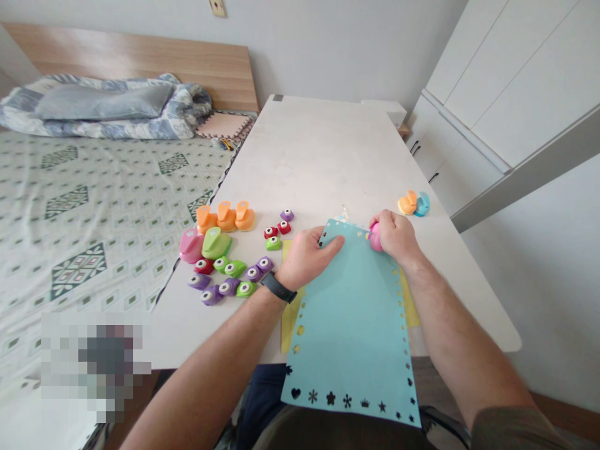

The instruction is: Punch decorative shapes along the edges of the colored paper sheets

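A light blue paper sheet (351, 325) has cut-out shapes along its edges, among them a heart, stars, flowers and a crown at the near end. My left hand (309, 259), wearing a dark wristband, pinches its far left edge with the thumb on top. At the far right corner, my right hand (397, 236) is closed around a pink craft punch (375, 239), which sits at the paper's edge. Beneath the blue sheet lies yellow paper (411, 300), showing at both sides. Small paper bits (344, 214) are scattered just beyond the sheet.
On the left of the white table (328, 150) stand large orange punches (226, 217), a pink punch (191, 245), a green punch (216, 244) and several small punches (229, 286). An orange punch (407, 203) and a blue punch (422, 205) are at right. A bed (117, 181) adjoins the left.
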The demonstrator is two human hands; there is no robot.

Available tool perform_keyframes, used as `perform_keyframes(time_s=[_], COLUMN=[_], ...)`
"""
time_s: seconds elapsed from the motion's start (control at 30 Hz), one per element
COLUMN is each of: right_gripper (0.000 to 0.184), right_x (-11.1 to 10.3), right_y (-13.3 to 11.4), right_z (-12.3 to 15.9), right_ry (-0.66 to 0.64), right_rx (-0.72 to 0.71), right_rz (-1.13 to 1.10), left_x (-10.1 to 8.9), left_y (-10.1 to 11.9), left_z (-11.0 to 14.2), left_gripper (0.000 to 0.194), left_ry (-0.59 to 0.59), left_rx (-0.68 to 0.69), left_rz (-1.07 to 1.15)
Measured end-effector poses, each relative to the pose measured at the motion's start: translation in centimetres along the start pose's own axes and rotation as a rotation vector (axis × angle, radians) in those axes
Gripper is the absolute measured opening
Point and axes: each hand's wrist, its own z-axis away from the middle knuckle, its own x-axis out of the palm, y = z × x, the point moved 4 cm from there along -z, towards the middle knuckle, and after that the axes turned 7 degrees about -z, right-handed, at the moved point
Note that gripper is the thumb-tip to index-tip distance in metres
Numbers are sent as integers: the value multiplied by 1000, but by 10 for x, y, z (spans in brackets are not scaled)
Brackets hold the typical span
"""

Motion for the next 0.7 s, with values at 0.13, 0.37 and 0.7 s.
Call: perform_keyframes(time_s=[0.13, 0.37, 0.7], right_gripper=[50, 54, 37], right_x=[0, 1, -4], right_y=[2, 4, 0], right_z=[-1, -1, 3], right_ry=[38, 73, -3], right_rx=[0, 3, -5], right_rz=[2, -5, -71], left_x=[1, 3, 3], left_y=[-1, -6, -5], left_z=[0, -1, 0], left_gripper=[35, 37, 37], left_ry=[-10, -46, -60], left_rx=[4, -16, -10], left_rz=[4, -7, -32])
